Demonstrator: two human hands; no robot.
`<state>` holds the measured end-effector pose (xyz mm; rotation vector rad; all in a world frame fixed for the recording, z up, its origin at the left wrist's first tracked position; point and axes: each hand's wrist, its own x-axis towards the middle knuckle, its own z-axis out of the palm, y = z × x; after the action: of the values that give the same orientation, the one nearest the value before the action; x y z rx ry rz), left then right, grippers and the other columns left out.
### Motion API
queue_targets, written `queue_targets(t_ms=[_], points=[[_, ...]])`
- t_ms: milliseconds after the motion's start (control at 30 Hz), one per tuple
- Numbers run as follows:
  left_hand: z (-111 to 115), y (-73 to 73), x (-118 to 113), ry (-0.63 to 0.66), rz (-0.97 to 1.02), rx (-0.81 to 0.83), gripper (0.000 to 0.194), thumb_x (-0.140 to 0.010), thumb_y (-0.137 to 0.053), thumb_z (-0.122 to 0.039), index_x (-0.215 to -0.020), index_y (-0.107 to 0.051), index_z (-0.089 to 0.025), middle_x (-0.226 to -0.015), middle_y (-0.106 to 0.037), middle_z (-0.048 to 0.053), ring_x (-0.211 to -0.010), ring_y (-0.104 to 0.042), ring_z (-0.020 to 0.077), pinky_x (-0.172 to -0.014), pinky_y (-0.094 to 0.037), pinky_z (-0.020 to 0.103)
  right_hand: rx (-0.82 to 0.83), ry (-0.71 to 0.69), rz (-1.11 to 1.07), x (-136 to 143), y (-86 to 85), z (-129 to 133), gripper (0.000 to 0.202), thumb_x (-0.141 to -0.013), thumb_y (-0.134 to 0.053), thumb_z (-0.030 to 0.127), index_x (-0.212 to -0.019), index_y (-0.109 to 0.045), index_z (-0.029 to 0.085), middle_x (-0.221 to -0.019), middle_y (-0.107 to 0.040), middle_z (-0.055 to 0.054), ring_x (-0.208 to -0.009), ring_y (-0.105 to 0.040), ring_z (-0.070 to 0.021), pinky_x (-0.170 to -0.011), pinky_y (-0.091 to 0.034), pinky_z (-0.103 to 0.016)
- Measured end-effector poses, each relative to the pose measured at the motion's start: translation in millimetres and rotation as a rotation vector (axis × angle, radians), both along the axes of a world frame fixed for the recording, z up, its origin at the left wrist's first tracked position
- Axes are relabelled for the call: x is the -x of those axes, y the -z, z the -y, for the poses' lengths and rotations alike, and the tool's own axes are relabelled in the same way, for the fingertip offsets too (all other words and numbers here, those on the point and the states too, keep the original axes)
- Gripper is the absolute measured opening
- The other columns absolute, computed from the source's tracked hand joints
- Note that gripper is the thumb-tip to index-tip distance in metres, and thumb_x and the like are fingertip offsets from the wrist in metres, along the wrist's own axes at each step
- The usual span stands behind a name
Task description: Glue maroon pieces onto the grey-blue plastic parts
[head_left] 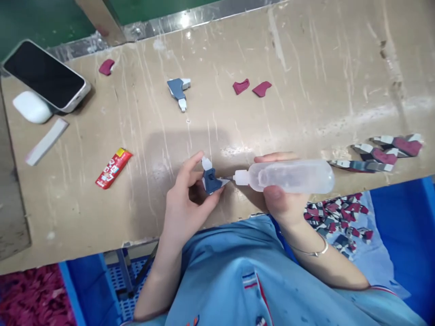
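Between the thumb and fingers of my left hand (pixel 185 203) is a small blue and light-grey plastic part (pixel 211 180), its recessed side facing up. My right hand (pixel 285 203) is closed round a clear squeeze bottle (pixel 295 175) lying nearly level. The bottle's thin dark tip points left and reaches the part's right edge; whether it touches I cannot tell. Farther back lies a similar blue and grey part (pixel 177 89). To its right are two maroon pieces, one hollow piece (pixel 241 86) and one smooth piece (pixel 262 88).
Several assembled maroon and grey parts (pixel 384 154) lie at the table's right. At left are a phone (pixel 45 74), a white case (pixel 32 107), a pale strip (pixel 46 141), a red packet (pixel 113 168) and a maroon piece (pixel 106 67). Blue bins (pixel 404 222) stand below the front edge.
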<state>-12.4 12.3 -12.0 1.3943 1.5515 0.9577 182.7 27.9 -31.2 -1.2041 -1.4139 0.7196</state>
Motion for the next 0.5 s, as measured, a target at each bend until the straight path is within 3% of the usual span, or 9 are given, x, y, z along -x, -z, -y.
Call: queue_targets(t_ms=[267,500], points=[[1.0,0.4,-0.3,0.029,0.006,-0.022,0.065,-0.087,-0.086,-0.025,-0.148,-0.063,-0.033,-0.096,-0.08,-0.003,-0.075,-0.074,0.0143,-0.071,-0.064,0.026,-0.021,-0.045,0.084,-1.4,-7.1,-1.2,0.042,-0.099,-0.069,0.071,-0.113,-0.071,0.032,-0.104,-0.081,-0.009,-0.09,-0.081,-0.0284,-0.075,-0.07,-0.047],[2.3,-2.1,2.2,0.042,-0.047,-0.027,0.064,-0.088,-0.086,-0.029,-0.148,-0.064,-0.034,-0.096,-0.08,-0.003,-0.079,-0.074,0.0149,-0.072,-0.063,0.026,-0.066,-0.045,0.078,2.1,-7.6,1.2,0.04,-0.099,-0.07,0.069,-0.11,-0.074,0.031,-0.097,-0.081,-0.007,-0.08,-0.08,-0.0272,-0.066,-0.07,-0.044]])
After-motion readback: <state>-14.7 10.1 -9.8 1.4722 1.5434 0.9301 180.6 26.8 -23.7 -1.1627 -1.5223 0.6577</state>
